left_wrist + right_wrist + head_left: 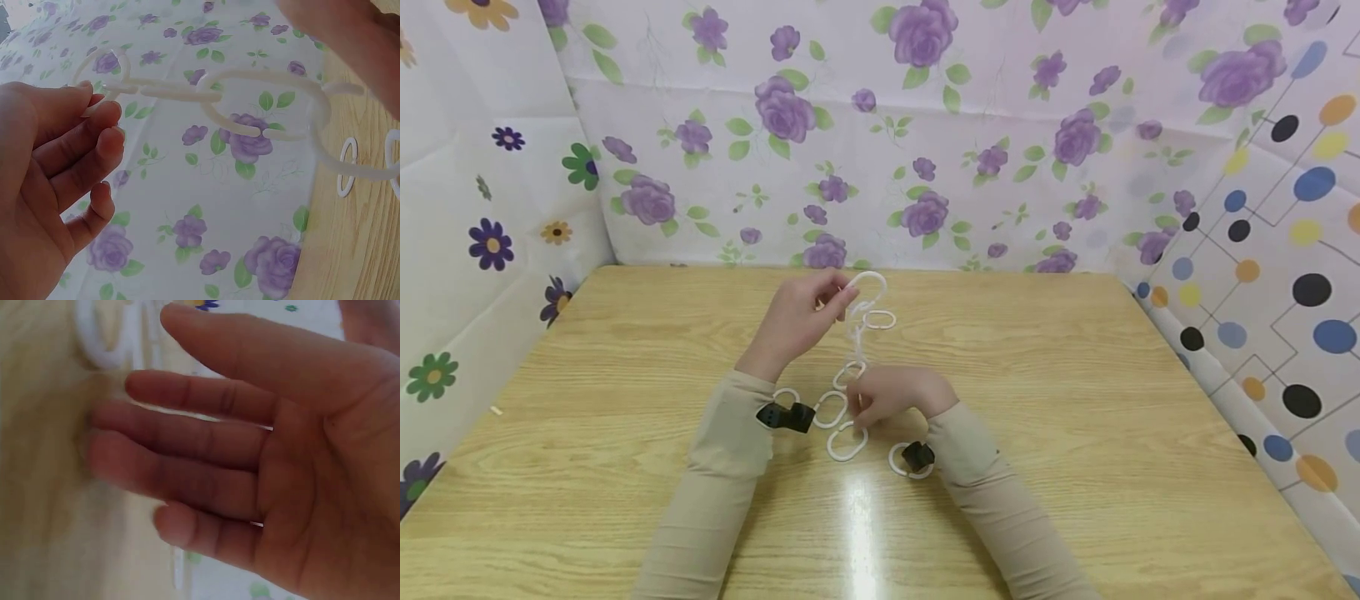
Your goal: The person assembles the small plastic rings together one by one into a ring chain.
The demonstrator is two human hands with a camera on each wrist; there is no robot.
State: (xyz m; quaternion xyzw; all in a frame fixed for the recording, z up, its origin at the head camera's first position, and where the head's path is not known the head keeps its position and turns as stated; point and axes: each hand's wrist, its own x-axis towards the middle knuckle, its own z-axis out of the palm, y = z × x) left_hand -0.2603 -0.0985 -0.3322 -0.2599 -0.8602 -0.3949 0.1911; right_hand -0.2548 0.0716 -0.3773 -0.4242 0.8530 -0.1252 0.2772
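Note:
My left hand (801,317) pinches the end of a chain of white plastic oval links (262,74) between thumb and fingertips. From that hand the chain hangs down toward the table, its links looped through one another. In the head view, the right hand (904,390) is low over the tabletop, just below the chain's lower end. Its fingers are extended and slightly bent in the right wrist view, with nothing between them. A blurred white link (86,331) shows beyond its fingertips. Whether those fingers touch a link is unclear.
Several loose white links lie on the wooden table (1075,400): an oval link (829,451) in front of the right hand, others by both wrists, partly hidden by black wrist cameras (917,456). Flowered cloth (865,167) stands behind the table; patterned cloths flank it.

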